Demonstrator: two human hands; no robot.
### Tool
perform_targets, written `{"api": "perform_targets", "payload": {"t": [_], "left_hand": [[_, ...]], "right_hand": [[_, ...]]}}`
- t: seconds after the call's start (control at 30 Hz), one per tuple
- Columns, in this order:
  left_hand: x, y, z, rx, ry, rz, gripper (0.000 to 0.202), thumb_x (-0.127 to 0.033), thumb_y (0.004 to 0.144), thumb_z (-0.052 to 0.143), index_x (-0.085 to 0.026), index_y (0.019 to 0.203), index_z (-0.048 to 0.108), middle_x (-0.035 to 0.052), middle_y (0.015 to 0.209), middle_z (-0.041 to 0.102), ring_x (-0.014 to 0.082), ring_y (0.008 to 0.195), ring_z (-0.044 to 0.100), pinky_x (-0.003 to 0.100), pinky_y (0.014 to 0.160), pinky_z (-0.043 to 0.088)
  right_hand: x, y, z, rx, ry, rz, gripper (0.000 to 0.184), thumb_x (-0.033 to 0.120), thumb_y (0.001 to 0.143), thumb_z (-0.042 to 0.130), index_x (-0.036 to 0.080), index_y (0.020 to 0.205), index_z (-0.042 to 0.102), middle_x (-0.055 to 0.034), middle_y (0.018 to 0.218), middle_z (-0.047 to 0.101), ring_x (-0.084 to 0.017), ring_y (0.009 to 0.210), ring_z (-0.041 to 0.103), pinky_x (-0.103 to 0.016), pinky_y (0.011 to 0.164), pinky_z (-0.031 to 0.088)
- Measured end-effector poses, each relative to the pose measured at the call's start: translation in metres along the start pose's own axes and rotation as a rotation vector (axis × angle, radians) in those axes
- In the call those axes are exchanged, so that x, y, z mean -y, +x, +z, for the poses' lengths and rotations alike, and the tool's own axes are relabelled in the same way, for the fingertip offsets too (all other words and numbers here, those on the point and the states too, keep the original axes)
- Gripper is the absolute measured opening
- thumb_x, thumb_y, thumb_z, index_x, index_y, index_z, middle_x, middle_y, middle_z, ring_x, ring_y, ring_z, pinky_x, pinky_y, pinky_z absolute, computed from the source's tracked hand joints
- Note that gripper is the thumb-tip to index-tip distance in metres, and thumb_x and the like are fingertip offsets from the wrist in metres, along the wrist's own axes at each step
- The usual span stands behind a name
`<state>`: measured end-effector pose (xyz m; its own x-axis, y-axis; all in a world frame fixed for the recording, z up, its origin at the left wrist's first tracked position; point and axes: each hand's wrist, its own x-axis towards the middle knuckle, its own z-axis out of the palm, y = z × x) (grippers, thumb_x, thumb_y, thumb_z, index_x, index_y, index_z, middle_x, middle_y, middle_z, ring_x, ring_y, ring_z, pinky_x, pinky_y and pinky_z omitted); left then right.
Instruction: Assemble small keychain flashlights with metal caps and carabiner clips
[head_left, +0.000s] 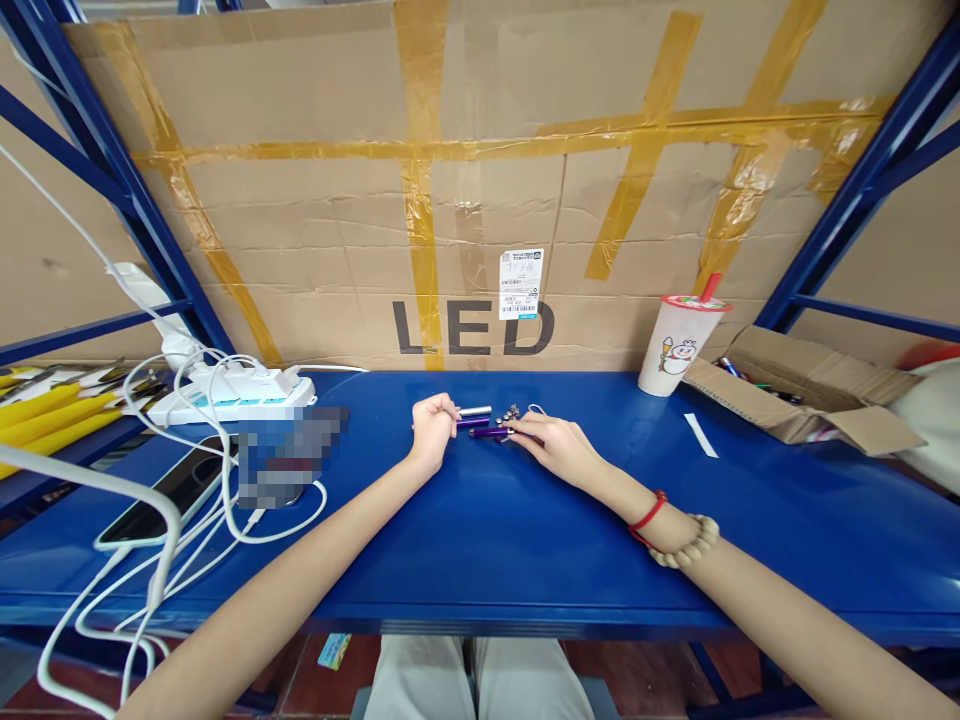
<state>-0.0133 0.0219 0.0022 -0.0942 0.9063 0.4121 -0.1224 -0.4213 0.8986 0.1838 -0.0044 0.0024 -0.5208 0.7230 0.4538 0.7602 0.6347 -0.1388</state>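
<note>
My left hand [433,434] is closed in a loose fist over the blue tabletop. A slim purple tube [472,423] sticks out of its finger side, and a silver tube [475,411] lies just above that; whether the fingers also grip the silver one I cannot tell. My right hand [553,444] pinches another purple tube [489,433] by its right end, with its left end pointing toward my left hand. Small shiny metal pieces [511,413] lie just beyond my right fingertips, too small to name.
On the left are a white power strip [247,408], tangled white cables and a phone [169,492]. At the right stand a paper cup with a red straw [679,345] and an open cardboard box [795,395], near a white strip [700,436]. A large cardboard sheet [337,250] closes off the back.
</note>
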Motion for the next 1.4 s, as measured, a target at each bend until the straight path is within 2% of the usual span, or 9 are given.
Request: {"api": "perform_targets", "payload": {"t": [0.1,0.23,0.4,0.5,0.77,0.9,1.07,1.2,1.4], "left_hand": [[0.000,0.000,0.000,0.038,-0.118,-0.061,0.011,-0.008,0.048,0.033,-0.017,0.043,0.035,-0.0100,0.031,0.034,0.0024,0.031,0.026,0.033,0.083,0.044],[0.001,0.002,-0.001,0.076,-0.278,-0.222,0.013,-0.005,0.051,0.035,-0.018,0.049,0.031,-0.0107,0.037,0.035,0.0020,0.031,0.025,0.035,0.087,0.044],[0.001,0.006,-0.005,0.113,-0.279,-0.280,0.022,-0.011,0.064,0.042,-0.019,0.055,0.024,-0.0110,0.042,0.026,0.0017,0.031,0.023,0.041,0.090,0.043],[0.000,0.009,-0.007,0.128,-0.260,-0.288,0.022,-0.012,0.063,0.043,-0.019,0.057,0.023,-0.0103,0.046,0.025,0.0022,0.034,0.025,0.043,0.091,0.043],[-0.006,0.010,-0.007,0.086,-0.271,-0.273,0.009,-0.013,0.050,0.036,-0.017,0.059,0.035,-0.0012,0.064,0.046,0.0101,0.063,0.052,0.035,0.083,0.047],[-0.009,0.007,-0.004,0.044,-0.233,-0.273,0.011,-0.013,0.050,0.037,-0.015,0.058,0.044,-0.0005,0.066,0.049,0.0109,0.065,0.053,0.030,0.077,0.047],[-0.007,0.002,-0.001,0.173,-0.130,-0.274,0.020,-0.010,0.050,0.037,-0.014,0.061,0.053,0.0002,0.066,0.054,0.0114,0.064,0.055,0.023,0.064,0.047],[-0.005,-0.001,0.002,0.193,-0.088,-0.244,0.018,-0.004,0.044,0.035,-0.014,0.053,0.048,-0.0012,0.056,0.052,0.0099,0.056,0.052,0.018,0.050,0.044],[-0.008,-0.002,0.004,0.175,-0.081,-0.266,0.021,-0.001,0.044,0.035,-0.012,0.052,0.050,-0.0002,0.057,0.055,0.0103,0.056,0.055,0.019,0.049,0.048]], "right_hand": [[0.001,0.000,0.000,0.006,-0.001,0.006,0.027,0.030,0.091,0.040,0.026,0.110,0.060,-0.0022,0.100,0.064,-0.016,0.087,0.061,-0.024,0.066,0.048],[0.003,0.001,-0.001,0.017,0.000,0.020,0.028,0.031,0.091,0.040,0.026,0.109,0.060,-0.0025,0.100,0.064,-0.016,0.087,0.061,-0.025,0.065,0.049],[0.001,0.002,-0.001,0.001,0.016,-0.005,0.028,0.032,0.091,0.040,0.026,0.107,0.061,-0.0020,0.099,0.064,-0.015,0.087,0.062,-0.025,0.068,0.051],[0.000,0.001,0.000,0.000,0.016,-0.009,0.028,0.032,0.091,0.040,0.026,0.107,0.061,-0.0018,0.100,0.065,-0.015,0.087,0.062,-0.026,0.068,0.052],[0.000,0.001,0.000,0.006,0.029,0.007,0.026,0.030,0.091,0.042,0.026,0.109,0.060,-0.0009,0.103,0.064,-0.016,0.091,0.061,-0.026,0.070,0.051],[0.002,0.001,-0.003,0.022,0.038,0.009,0.027,0.031,0.091,0.041,0.027,0.110,0.060,-0.0010,0.102,0.064,-0.016,0.090,0.061,-0.026,0.068,0.050],[0.002,0.001,-0.004,0.034,0.050,0.006,0.027,0.031,0.091,0.042,0.027,0.110,0.060,-0.0011,0.099,0.064,-0.015,0.088,0.061,-0.025,0.068,0.049],[0.003,0.001,-0.003,0.042,0.042,0.012,0.027,0.031,0.090,0.042,0.027,0.110,0.061,-0.0016,0.101,0.064,-0.016,0.090,0.060,-0.025,0.069,0.049],[0.000,0.002,-0.001,0.035,0.032,0.003,0.028,0.030,0.090,0.043,0.026,0.111,0.061,-0.0020,0.102,0.064,-0.016,0.091,0.060,-0.025,0.070,0.048]]}}
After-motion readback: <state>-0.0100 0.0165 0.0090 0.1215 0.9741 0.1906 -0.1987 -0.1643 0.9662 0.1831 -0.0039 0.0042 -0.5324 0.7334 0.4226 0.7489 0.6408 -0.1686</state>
